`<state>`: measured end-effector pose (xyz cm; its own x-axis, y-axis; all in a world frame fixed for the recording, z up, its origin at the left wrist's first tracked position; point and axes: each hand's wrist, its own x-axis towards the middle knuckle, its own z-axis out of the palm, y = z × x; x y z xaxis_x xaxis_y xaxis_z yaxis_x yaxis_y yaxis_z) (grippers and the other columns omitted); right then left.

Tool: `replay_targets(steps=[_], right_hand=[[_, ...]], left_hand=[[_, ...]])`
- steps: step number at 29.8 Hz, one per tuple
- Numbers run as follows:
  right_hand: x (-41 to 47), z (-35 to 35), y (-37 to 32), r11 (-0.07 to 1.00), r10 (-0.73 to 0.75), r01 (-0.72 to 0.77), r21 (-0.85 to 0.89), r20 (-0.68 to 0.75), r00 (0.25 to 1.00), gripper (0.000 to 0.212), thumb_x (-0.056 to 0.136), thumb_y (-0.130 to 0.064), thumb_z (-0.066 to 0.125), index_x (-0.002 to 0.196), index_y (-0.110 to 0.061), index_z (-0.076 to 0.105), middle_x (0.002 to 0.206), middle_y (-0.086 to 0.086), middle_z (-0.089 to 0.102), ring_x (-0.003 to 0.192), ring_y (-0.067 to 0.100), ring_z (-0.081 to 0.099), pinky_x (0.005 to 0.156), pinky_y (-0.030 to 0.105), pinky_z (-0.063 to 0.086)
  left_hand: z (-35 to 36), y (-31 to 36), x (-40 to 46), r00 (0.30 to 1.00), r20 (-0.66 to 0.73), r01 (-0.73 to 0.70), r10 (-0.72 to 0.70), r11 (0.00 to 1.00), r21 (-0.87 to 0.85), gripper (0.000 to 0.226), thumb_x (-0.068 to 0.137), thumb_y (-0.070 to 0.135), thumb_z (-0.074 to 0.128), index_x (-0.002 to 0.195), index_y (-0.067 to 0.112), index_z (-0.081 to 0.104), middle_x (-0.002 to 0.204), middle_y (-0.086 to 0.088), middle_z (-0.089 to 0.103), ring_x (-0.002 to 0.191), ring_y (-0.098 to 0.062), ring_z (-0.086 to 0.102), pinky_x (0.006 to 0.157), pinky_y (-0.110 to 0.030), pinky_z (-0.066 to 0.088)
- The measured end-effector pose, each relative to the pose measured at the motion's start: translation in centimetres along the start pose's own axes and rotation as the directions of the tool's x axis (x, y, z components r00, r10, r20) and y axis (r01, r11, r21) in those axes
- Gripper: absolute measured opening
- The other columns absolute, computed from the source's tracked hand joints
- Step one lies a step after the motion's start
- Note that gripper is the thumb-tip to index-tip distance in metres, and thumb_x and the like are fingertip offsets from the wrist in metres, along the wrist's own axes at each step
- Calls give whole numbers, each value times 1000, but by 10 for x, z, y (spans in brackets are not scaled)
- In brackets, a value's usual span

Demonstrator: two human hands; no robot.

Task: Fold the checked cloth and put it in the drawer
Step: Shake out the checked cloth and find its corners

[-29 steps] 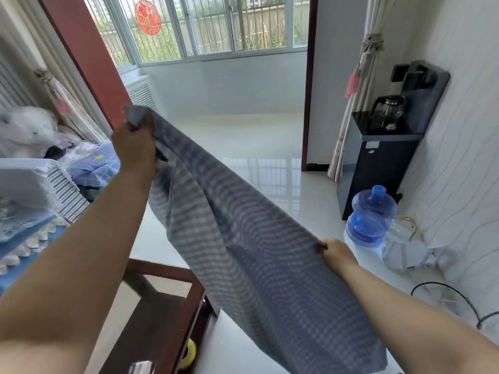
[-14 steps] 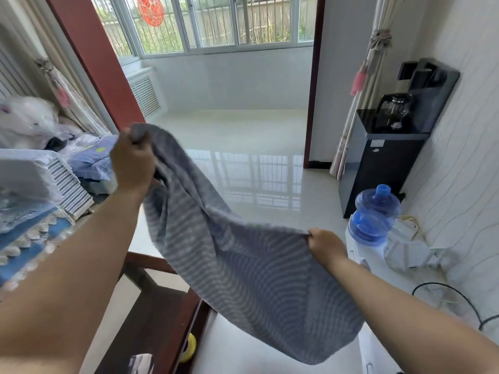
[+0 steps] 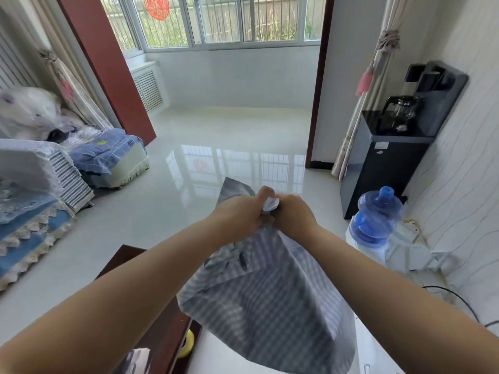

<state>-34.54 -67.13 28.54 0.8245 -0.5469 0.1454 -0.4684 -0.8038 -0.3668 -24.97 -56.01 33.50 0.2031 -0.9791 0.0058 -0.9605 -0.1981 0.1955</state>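
between both hands (image 3: 266, 211), doubled checked cloth (image 3: 267, 306)

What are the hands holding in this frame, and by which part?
Both the left hand and the right hand grip the checked cloth by its top edge, brought together between them; the rest hangs below.

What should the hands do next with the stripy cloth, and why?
Probably let one hand slide down to catch the hanging bottom edge. The left hand and right hand pinch the checked cloth together at the top, so it hangs doubled, ready for another fold.
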Motion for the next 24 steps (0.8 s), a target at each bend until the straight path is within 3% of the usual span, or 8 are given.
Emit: replay_targets(steps=[2, 3, 7, 11, 15, 18, 21, 24], right_hand=[[0, -4, -4, 998, 33, -34, 57, 25, 999, 21, 91, -10, 48, 102, -5, 64, 100, 10, 67, 96, 27, 63, 80, 34, 49], [-1, -6, -5, 989, 63, -70, 131, 53, 997, 22, 92, -10, 46, 104, -4, 64, 100, 11, 65, 94, 27, 61, 81, 34, 47], [-6, -7, -8, 883, 123, -127, 452, 37, 992, 11, 90, -15, 52, 80, -13, 54, 77, 5, 57, 70, 21, 52, 65, 30, 41], [-13, -4, -5, 782, 115, -151, 605, 98, 989, 18, 88, -25, 60, 87, -16, 44, 69, -1, 56, 59, 12, 53, 53, 21, 41], [-18, 0, 6, 748, 9, -166, 642, 241, 970, 27, 76, -35, 60, 89, -22, 41, 68, -2, 57, 62, 12, 51, 59, 25, 40], [-20, 3, 16, 771, 7, -185, 609, 283, 959, 41, 60, -56, 53, 87, -25, 51, 80, -6, 59, 74, 9, 55, 66, 24, 40], [-20, 6, 16, 730, -56, -156, 666, 286, 957, 43, 63, -57, 53, 77, -17, 58, 76, -8, 58, 71, 7, 52, 69, 25, 40], [-18, 2, 25, 679, -143, -267, 684, 480, 866, 63, 70, -62, 64, 98, -6, 67, 92, 2, 63, 85, 13, 55, 77, 31, 42]], left_hand=[[2, 3, 2, 996, 89, 20, -17, 999, -33, 76, 93, 38, 55, 151, 29, 7, 87, -4, 61, 80, -20, 59, 78, -34, 49], [3, 3, 5, 990, 134, 51, -42, 996, -71, 84, 87, 40, 63, 151, 28, 9, 93, -2, 64, 87, -18, 60, 80, -31, 48], [5, 0, 19, 978, 184, 122, -100, 986, -110, 37, 72, 43, 74, 98, 20, 61, 84, 4, 67, 80, -14, 64, 72, -30, 54], [13, -5, 21, 966, 242, 128, -95, 984, -124, 38, 74, 50, 72, 83, 13, 65, 81, -2, 67, 76, -17, 63, 67, -28, 49], [14, -3, 15, 960, 277, 51, -34, 997, -54, 48, 81, 53, 64, 81, 5, 61, 75, -6, 64, 69, -18, 59, 68, -34, 50], [11, -1, 15, 965, 259, -47, 39, 999, 23, 33, 87, 42, 60, 73, 13, 56, 68, 0, 57, 68, -18, 56, 64, -33, 47], [7, -4, 16, 963, 253, -106, 92, 993, 42, 29, 85, 35, 61, 63, 23, 48, 63, 6, 53, 62, -12, 52, 57, -25, 40], [1, -7, 15, 951, 269, -182, 150, 979, 95, 29, 87, 32, 60, 64, 18, 50, 59, 6, 49, 54, -8, 45, 53, -22, 36]])
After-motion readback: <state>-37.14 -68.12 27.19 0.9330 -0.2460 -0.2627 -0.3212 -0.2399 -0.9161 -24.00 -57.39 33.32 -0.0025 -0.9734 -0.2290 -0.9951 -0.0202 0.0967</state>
